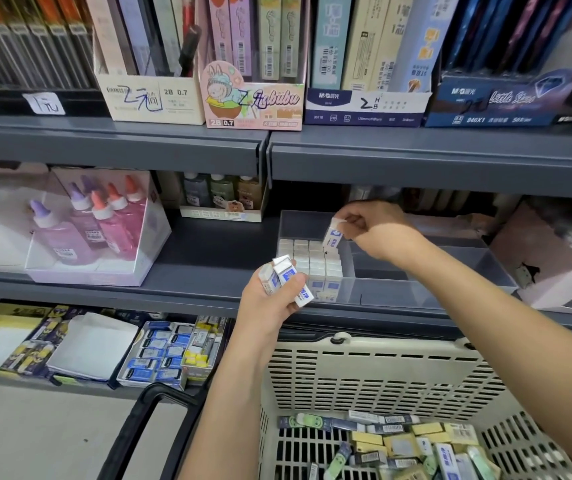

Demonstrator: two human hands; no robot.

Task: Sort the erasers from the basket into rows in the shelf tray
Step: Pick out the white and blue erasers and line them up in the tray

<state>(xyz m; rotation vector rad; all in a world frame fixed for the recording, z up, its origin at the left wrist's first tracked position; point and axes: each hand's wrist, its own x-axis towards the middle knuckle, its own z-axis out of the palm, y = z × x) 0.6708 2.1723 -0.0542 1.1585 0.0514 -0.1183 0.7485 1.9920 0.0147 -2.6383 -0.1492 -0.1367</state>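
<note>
A clear plastic shelf tray (392,296) sits on the middle shelf, its left compartment filled with rows of upright white erasers (312,259). My right hand (371,226) pinches one white-and-blue eraser (333,235) above those rows, tilted, its lower end near the right-most row. In front of the tray, my left hand (270,299) grips several white-and-blue erasers (286,275). Below, a cream plastic basket (381,375) holds many loose erasers (412,445) in white, yellow, green and dark wrappers.
The tray's right compartments (450,268) hold nothing visible. Glue bottles in a clear box (97,230) stand at the left of the same shelf. Pencil-lead boxes (253,98) line the shelf above. Boxed erasers (170,355) lie on the lower shelf. The basket's black handle (146,427) hangs at the lower left.
</note>
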